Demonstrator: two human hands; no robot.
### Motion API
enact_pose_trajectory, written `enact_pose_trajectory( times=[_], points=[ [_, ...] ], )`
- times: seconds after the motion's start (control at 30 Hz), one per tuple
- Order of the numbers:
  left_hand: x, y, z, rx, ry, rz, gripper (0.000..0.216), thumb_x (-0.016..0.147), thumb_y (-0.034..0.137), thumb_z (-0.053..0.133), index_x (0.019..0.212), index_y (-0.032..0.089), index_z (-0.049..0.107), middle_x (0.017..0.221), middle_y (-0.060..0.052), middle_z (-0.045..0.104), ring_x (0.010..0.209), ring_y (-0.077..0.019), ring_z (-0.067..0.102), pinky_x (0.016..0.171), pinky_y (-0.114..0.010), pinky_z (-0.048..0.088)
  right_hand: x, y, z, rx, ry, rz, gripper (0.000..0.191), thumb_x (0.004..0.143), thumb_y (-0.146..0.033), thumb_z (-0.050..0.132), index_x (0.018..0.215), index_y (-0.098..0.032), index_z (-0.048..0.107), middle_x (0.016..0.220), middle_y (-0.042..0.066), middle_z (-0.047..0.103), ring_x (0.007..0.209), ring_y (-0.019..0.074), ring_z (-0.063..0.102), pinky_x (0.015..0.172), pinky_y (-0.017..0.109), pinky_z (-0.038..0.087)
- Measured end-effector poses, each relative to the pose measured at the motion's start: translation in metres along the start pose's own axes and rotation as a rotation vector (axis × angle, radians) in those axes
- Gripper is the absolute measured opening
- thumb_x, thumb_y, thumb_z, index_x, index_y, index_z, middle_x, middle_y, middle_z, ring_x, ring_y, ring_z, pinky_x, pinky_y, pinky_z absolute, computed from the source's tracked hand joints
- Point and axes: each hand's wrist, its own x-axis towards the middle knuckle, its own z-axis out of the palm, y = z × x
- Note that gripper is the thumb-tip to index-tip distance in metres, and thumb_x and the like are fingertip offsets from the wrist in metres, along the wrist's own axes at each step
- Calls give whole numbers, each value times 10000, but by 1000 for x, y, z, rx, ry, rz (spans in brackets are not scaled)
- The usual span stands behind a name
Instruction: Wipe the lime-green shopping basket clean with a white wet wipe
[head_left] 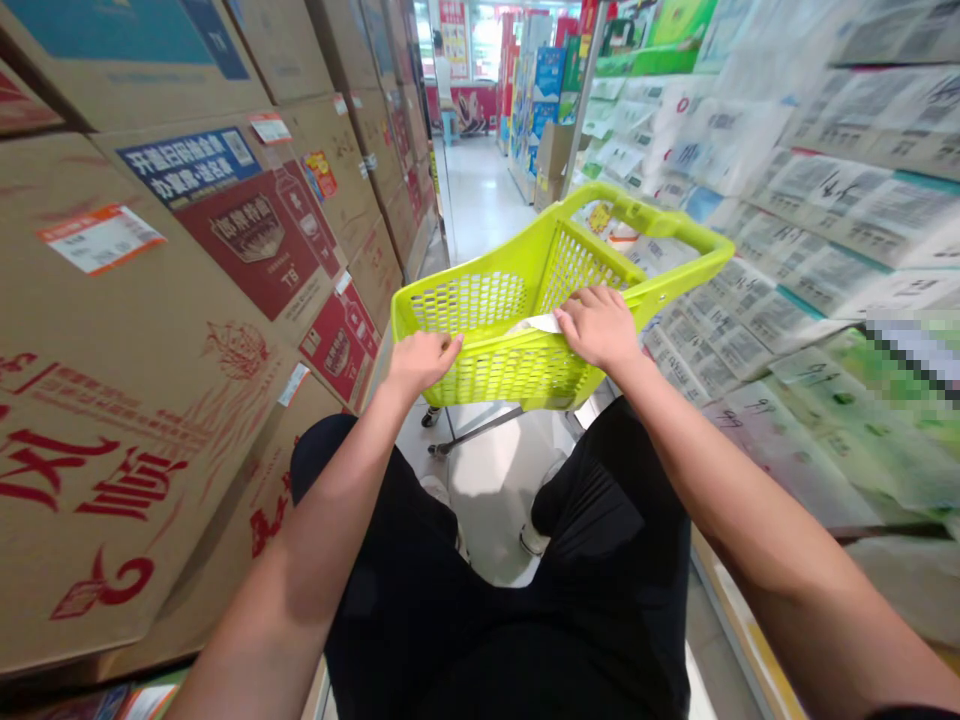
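Observation:
A lime-green plastic shopping cart (517, 370) stands sideways across the aisle in front of my knees, its loop handle pointing right. My left hand (425, 360) is closed over the near rim at the cart's left corner, thumb toward the inside. Farther right, my right hand (600, 325) grips the same rim near the handle end, fingers over the edge. Something white (541, 323) shows inside the basket beside my right hand; its kind I cannot make out.
Stacked cardboard cartons (150, 400) line the left side closely. To the right, shelves hold packs of white tissue paper (817, 230). The tiled floor (487, 210) runs on ahead past an open carton (553, 155). A person (442, 75) is at the far end near a blue stool (449, 122).

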Motion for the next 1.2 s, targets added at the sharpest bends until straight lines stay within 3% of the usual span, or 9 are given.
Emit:
enact_pose_trajectory(
  times=[0.1, 0.2, 0.4, 0.6, 0.7, 0.8, 0.9, 1.03, 1.2],
  points=[
    [6, -10, 1, 98, -132, 154, 741, 1129, 659, 235, 1177, 196, 811, 1139, -175, 837, 1134, -402, 794, 873, -426, 581, 14, 13, 15, -41, 68, 87, 626, 1144, -518, 309, 1170, -132, 802, 1251, 205, 727, 1263, 399, 560, 1162, 538, 370],
    [23, -2, 3, 97, -155, 265, 678, 1117, 654, 325, 1169, 177, 805, 1162, -179, 839, 1143, -403, 798, 882, -438, 602, 27, -6, 35, 1, 100, 119, 660, 1121, -627, 349, 1154, -137, 790, 1220, 216, 714, 1220, 412, 569, 1143, 560, 382],
    [61, 5, 5, 66, -268, 197, 561, 1059, 613, 479, 1142, 165, 807, 1139, -194, 844, 1094, -415, 812, 835, -454, 619, 54, -61, 59, 326, -13, -212, 603, 1142, -598, 380, 1391, -146, 691, 1351, 181, 725, 1280, 368, 598, 1158, 514, 385],
    [91, -8, 1, -113, -407, 179, 571, 1021, 740, 513, 1208, 260, 761, 1144, -88, 847, 1074, -378, 813, 830, -422, 611, 94, -12, 69, 380, -51, -197, 451, 1148, -467, 421, 1248, -191, 764, 1274, 155, 776, 1247, 353, 658, 1174, 542, 431],
    [96, -5, 4, -214, -256, 73, 615, 1024, 718, 554, 1395, 239, 663, 1291, -90, 814, 1182, -371, 787, 923, -447, 622, 108, -2, 82, 304, 42, -185, 427, 1119, -391, 491, 1391, -164, 730, 1416, 193, 720, 1429, 401, 564, 1252, 602, 398],
    [95, -4, 13, -270, 9, 52, 661, 1052, 582, 595, 1601, 226, 504, 1543, -92, 693, 1253, -329, 757, 962, -449, 639, 122, -10, 94, 343, 18, -262, 401, 1105, -248, 450, 1311, -144, 778, 1293, 189, 771, 1316, 378, 635, 1190, 560, 489],
    [93, -6, 24, -242, 142, 151, 620, 1074, 469, 585, 1654, 282, 476, 1579, -64, 661, 1245, -309, 750, 893, -431, 660, 134, -18, 99, 469, 3, -324, 413, 1095, -207, 429, 1255, -182, 809, 1222, 158, 802, 1223, 349, 687, 1140, 534, 537],
    [95, -11, 38, -253, 301, 257, 585, 1096, 401, 539, 1670, 314, 468, 1615, -71, 627, 1355, -306, 684, 941, -404, 645, 133, -25, 101, 627, 47, -337, 411, 1120, -312, 426, 1259, -268, 811, 1287, 100, 808, 1313, 341, 680, 1228, 588, 478],
    [105, -14, 55, -379, 330, 365, 529, 1073, 475, 539, 1598, 417, 537, 1561, -38, 646, 1429, -327, 607, 1097, -500, 587, 119, -54, 99, 724, 25, -383, 481, 1128, -569, 360, 1256, -367, 777, 1279, 94, 803, 1323, 308, 670, 1248, 530, 459]
  ],
)
